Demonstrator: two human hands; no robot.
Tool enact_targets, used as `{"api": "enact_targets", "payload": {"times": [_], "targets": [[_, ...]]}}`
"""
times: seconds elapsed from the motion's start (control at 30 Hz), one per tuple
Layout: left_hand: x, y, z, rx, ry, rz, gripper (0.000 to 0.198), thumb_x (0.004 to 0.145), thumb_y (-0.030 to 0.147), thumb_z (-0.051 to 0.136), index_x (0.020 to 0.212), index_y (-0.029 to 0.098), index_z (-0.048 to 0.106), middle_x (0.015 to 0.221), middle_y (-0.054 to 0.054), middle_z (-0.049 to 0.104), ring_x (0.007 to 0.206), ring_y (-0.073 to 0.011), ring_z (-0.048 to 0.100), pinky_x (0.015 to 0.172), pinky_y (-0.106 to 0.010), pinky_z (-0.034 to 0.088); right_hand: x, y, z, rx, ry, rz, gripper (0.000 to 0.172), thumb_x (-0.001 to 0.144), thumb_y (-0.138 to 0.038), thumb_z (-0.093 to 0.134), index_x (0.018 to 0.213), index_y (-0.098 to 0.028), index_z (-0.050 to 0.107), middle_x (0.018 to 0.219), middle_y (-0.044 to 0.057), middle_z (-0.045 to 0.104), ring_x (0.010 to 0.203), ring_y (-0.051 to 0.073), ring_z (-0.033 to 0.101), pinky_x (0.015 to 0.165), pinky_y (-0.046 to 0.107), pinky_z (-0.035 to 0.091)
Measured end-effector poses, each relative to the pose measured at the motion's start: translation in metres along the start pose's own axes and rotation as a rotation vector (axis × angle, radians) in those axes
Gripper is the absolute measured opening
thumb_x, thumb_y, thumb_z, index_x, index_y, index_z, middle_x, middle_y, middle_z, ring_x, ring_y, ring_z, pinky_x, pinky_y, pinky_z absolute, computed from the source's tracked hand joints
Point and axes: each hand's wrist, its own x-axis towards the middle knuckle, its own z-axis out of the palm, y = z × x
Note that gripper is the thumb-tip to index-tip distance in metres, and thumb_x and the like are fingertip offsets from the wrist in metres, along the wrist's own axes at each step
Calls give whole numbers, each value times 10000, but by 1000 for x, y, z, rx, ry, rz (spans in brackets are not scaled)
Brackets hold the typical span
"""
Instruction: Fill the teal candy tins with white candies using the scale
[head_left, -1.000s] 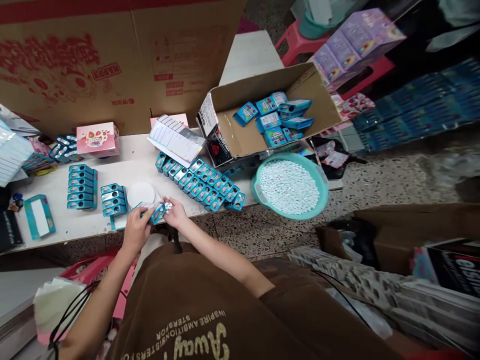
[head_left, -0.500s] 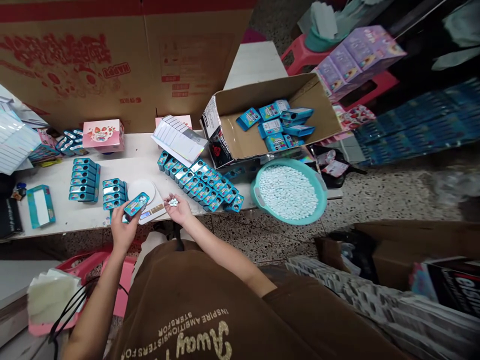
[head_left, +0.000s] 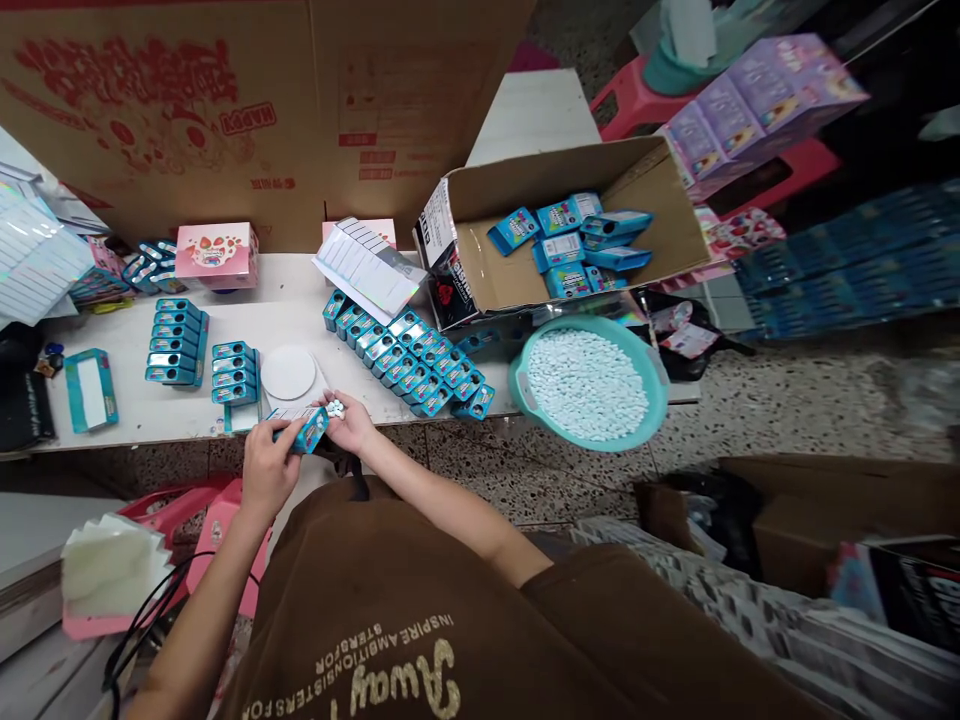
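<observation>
Head view, hands (head_left: 268, 468) holding blue box (head_left: 307, 431), white pellets (head_left: 335, 409)

I've room over the white plate (head_left: 289, 372); the held box (head_left: 313, 430) blocks its near side, rightward box rows (head_left: 409, 365) bar me low, the carton (head_left: 476, 270) stands behind the bowl (head_left: 657, 400).
</observation>
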Motion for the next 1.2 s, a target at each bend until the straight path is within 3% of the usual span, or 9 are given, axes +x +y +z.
{"api": "enact_targets", "payload": {"times": [0.3, 0.57, 0.77, 0.87, 1.03, 1.2], "targets": [[2, 11, 4, 90, 37, 74, 464, 747, 115, 506, 1192, 224, 579, 989, -95, 533, 921, -234, 489, 807, -380, 424, -3, -1, -8, 18, -16, 22, 283, 906, -220, 359, 742, -137, 575, 622, 31, 630, 607, 141, 611, 670, 291, 540], [4, 21, 3, 93, 83, 99, 455, 753, 116, 512, 1192, 220, 577, 999, -93, 529, 927, -228, 485, 818, -378, 421, 3, -7, -21, 14, -33, 14, 242, 894, -233, 385, 770, -148, 574, 650, 22, 628, 613, 142, 609, 620, 291, 540], [6, 16, 17, 67, 45, 82, 468, 736, 109, 507, 1189, 199, 581, 983, -103, 539, 920, -233, 486, 807, -378, 426, 0, -14, -21, 33, -46, -20, 204, 882, -205, 412, 777, -140, 574, 620, 22, 626, 645, 145, 630, 665, 275, 541], [6, 19, 18, 47, 64, 51, 465, 737, 124, 526, 1190, 214, 581, 994, -98, 540, 938, -234, 495, 830, -380, 419, -2, -17, -20, 22, -34, -17, 203, 890, -213, 412, 789, -143, 573, 609, 12, 623, 608, 130, 617, 612, 249, 536], [13, 15, 18, -160, 159, -144, 402, 757, 200, 565, 1158, 222, 589, 1000, -74, 550, 945, -205, 535, 849, -339, 435, -5, -24, -18, 41, 18, -17, 218, 902, -206, 395, 798, -139, 575, 608, 14, 618, 582, 116, 600, 559, 225, 532], [40, -32, 47, -312, 304, -485, 422, 697, 392, 667, 1066, 192, 620, 983, -67, 610, 919, -209, 566, 844, -347, 456, -10, -37, -21, 79, 133, -66, 268, 904, -227, 410, 685, -149, 543, 544, 25, 576, 573, 122, 595, 562, 224, 537]]}}
